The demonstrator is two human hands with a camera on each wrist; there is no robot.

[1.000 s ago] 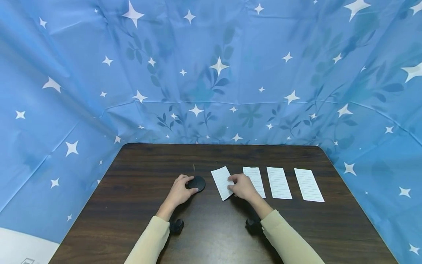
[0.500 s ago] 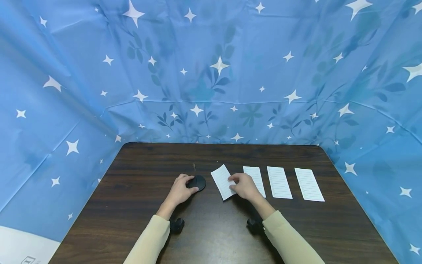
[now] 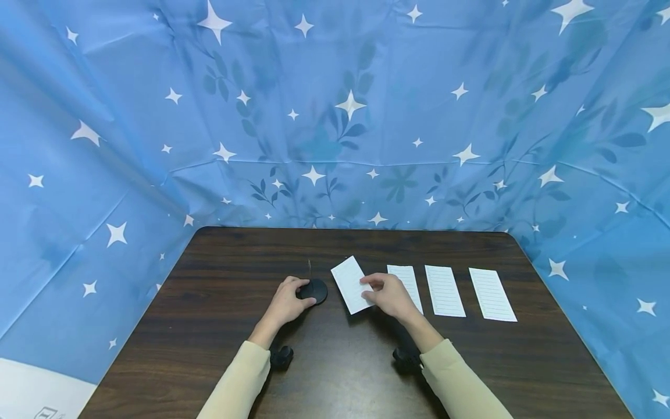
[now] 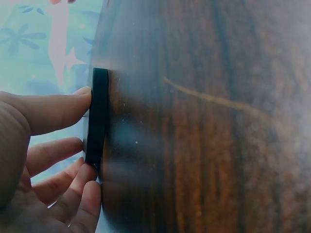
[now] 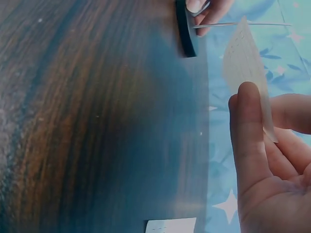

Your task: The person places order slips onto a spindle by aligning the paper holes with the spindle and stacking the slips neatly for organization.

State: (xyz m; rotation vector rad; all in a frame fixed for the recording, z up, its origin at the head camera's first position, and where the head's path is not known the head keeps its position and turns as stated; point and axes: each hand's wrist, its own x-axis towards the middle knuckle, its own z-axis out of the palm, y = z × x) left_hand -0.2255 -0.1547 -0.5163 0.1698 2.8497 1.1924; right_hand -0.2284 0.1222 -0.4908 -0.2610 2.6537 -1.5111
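Observation:
My left hand (image 3: 284,302) holds a black round base (image 3: 315,291) on the table, thumb on the near side and fingers on the far side. From this base a thin metal spike (image 5: 272,24) stands up, like a bill spike. With thumb and fingers, my right hand (image 3: 389,295) pinches a white paper slip (image 3: 348,284) by its right edge. The slip is lifted off the table and tilted, just right of the spike and apart from it. In the right wrist view, the raised slip (image 5: 243,58) shows faint print on one side.
Three lined white slips lie in a row to the right: a near one (image 3: 408,285) partly behind my right hand, a middle one (image 3: 444,291) and a far one (image 3: 493,294). The dark wooden table (image 3: 335,372) ends at a blue starry curtain (image 3: 335,128).
My right hand has lifted the slip higher and tilted it, its upper corner moving up and slightly left. The left hand and the spike's base have stayed in place.

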